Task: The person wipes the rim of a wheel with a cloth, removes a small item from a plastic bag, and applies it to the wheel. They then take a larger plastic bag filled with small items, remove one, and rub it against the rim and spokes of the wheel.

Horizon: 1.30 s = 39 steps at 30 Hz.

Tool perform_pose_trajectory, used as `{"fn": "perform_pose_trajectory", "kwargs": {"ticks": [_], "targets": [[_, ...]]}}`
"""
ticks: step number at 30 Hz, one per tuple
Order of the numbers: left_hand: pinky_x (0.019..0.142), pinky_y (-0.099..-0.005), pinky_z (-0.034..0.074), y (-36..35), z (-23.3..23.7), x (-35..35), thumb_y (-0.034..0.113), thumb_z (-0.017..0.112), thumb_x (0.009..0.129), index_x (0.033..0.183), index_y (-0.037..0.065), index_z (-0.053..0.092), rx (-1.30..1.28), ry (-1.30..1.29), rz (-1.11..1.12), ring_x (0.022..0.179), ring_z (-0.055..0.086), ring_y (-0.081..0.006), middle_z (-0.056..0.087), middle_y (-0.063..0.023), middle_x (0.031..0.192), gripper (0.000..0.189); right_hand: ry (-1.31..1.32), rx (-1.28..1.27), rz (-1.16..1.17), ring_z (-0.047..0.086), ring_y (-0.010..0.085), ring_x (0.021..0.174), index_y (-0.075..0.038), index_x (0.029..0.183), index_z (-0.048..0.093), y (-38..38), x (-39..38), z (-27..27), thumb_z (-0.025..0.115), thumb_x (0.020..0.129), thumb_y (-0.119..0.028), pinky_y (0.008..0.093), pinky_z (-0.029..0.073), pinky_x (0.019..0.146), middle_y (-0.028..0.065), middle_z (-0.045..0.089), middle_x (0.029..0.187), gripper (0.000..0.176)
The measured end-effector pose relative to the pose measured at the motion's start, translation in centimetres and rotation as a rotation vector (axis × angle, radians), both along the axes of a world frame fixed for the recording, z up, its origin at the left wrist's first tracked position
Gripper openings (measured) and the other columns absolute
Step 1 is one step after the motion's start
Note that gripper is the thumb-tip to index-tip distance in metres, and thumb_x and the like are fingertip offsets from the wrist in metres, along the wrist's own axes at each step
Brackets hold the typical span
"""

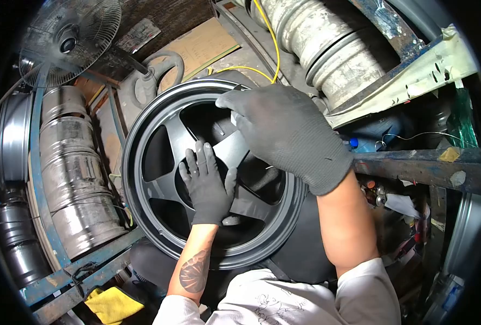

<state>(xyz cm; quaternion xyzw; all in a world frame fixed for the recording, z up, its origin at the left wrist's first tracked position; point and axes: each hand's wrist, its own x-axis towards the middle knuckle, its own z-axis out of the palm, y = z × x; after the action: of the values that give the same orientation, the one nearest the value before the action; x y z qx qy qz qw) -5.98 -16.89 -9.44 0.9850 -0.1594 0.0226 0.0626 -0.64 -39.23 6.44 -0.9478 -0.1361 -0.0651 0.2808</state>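
Note:
A dark grey five-spoke wheel rim (162,187) lies in front of me, just beyond my lap. My left hand (207,187), in a dark grey glove, rests flat on the rim's centre with its fingers spread. Gloved as well, my right hand (275,122) is over the rim's upper right part, fingers bent with the thumb side toward the far edge. A small whitish piece shows at its fingers, too hidden to identify. The palm and part of the fingers are out of sight.
A standing fan (68,44) is at the upper left. Stacked metal rims (78,173) fill a blue frame (44,179) on the left, and more rims (332,49) lie at the top right. A yellow cable (273,40) runs behind the wheel. A yellow cloth (112,306) hangs lower left.

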Motion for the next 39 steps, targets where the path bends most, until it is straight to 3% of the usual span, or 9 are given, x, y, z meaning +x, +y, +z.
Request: {"fn": "perform_pose_trajectory", "kwargs": {"ticks": [11, 16, 22, 25, 27, 30, 34, 39], "targets": [[0.126, -0.066, 0.016, -2.7, 0.9, -2.8, 0.048, 0.059, 0.101, 0.16, 0.004, 0.043, 0.045, 0.1, -0.176, 0.159, 0.025, -0.0456, 0.035, -0.0192, 0.17, 0.076, 0.036, -0.071, 0.015, 0.075, 0.0368, 0.096, -0.008, 0.117, 0.077, 0.2, 0.2, -0.2, 0.063, 0.096, -0.019, 0.0512, 0.059, 0.086, 0.0171, 0.077, 0.102, 0.027], [0.126, -0.0649, 0.012, 0.2, 1.3, -3.0, 0.051, 0.062, 0.099, 0.159, 0.006, 0.045, 0.015, 0.055, -0.221, 0.156, 0.025, -0.0469, 0.04, -0.018, 0.167, 0.077, -0.016, -0.064, 0.016, 0.075, 0.0363, 0.095, -0.007, 0.112, 0.077, 0.6, -0.1, -1.1, 0.064, 0.093, -0.016, 0.0505, 0.059, 0.085, 0.0179, 0.077, 0.098, 0.025], [0.127, -0.0651, 0.013, 3.7, 1.3, 1.4, 0.049, 0.059, 0.101, 0.163, 0.014, 0.045, 0.199, -0.033, -0.065, 0.158, 0.022, -0.0485, 0.034, -0.0201, 0.17, 0.072, -0.086, 0.001, 0.028, 0.075, 0.0349, 0.091, -0.006, 0.102, 0.076, 0.6, -0.5, -1.5, 0.064, 0.091, -0.014, 0.0483, 0.059, 0.084, 0.0172, 0.076, 0.093, 0.019], [0.127, -0.0654, 0.012, 2.2, 1.0, 0.3, 0.048, 0.059, 0.102, 0.159, 0.012, 0.049, 0.148, 0.02, -0.05, 0.158, 0.022, -0.0493, 0.034, -0.0224, 0.17, 0.068, -0.044, -0.021, 0.038, 0.075, 0.0346, 0.089, -0.006, 0.097, 0.075, 0.5, -0.4, -1.0, 0.064, 0.091, -0.015, 0.0479, 0.058, 0.083, 0.0168, 0.075, 0.092, 0.016], [0.126, -0.0667, 0.012, 1.5, 0.2, -1.0, 0.047, 0.063, 0.1, 0.144, 0.007, 0.06, 0.051, 0.064, -0.109, 0.156, 0.021, -0.0536, 0.035, -0.0279, 0.166, 0.059, -0.143, 0.004, 0.071, 0.074, 0.0345, 0.088, -0.006, 0.094, 0.074, 0.5, -0.5, -2.0, 0.064, 0.091, -0.016, 0.048, 0.058, 0.082, 0.017, 0.074, 0.091, 0.015], [0.125, -0.0691, 0.014, -0.7, 1.0, -3.0, 0.046, 0.066, 0.097, 0.134, 0.008, 0.067, -0.039, 0.096, -0.154, 0.155, 0.024, -0.0542, 0.043, -0.0319, 0.157, 0.052, -0.132, 0.047, 0.087, 0.073, 0.0339, 0.088, -0.004, 0.097, 0.073, 0.5, -0.7, -2.4, 0.064, 0.09, -0.018, 0.0471, 0.058, 0.083, 0.0169, 0.074, 0.091, 0.017], [0.125, -0.0689, 0.013, -0.9, 1.6, -4.8, 0.046, 0.067, 0.096, 0.131, 0.016, 0.071, -0.042, 0.113, -0.203, 0.153, 0.027, -0.0542, 0.048, -0.0319, 0.15, 0.046, -0.179, 0.094, 0.08, 0.072, 0.0342, 0.089, -0.005, 0.099, 0.072, 0.5, -0.7, -3.1, 0.064, 0.089, -0.017, 0.0467, 0.057, 0.084, 0.0166, 0.073, 0.092, 0.018], [0.126, -0.0681, 0.013, 0.5, 1.7, -5.3, 0.046, 0.067, 0.096, 0.131, 0.015, 0.07, -0.029, 0.12, -0.248, 0.153, 0.027, -0.0542, 0.046, -0.031, 0.151, 0.047, -0.208, 0.094, 0.076, 0.072, 0.0349, 0.088, -0.004, 0.098, 0.072, 0.7, -1.1, -3.1, 0.064, 0.088, -0.017, 0.0469, 0.057, 0.082, 0.0167, 0.073, 0.091, 0.018]]}}
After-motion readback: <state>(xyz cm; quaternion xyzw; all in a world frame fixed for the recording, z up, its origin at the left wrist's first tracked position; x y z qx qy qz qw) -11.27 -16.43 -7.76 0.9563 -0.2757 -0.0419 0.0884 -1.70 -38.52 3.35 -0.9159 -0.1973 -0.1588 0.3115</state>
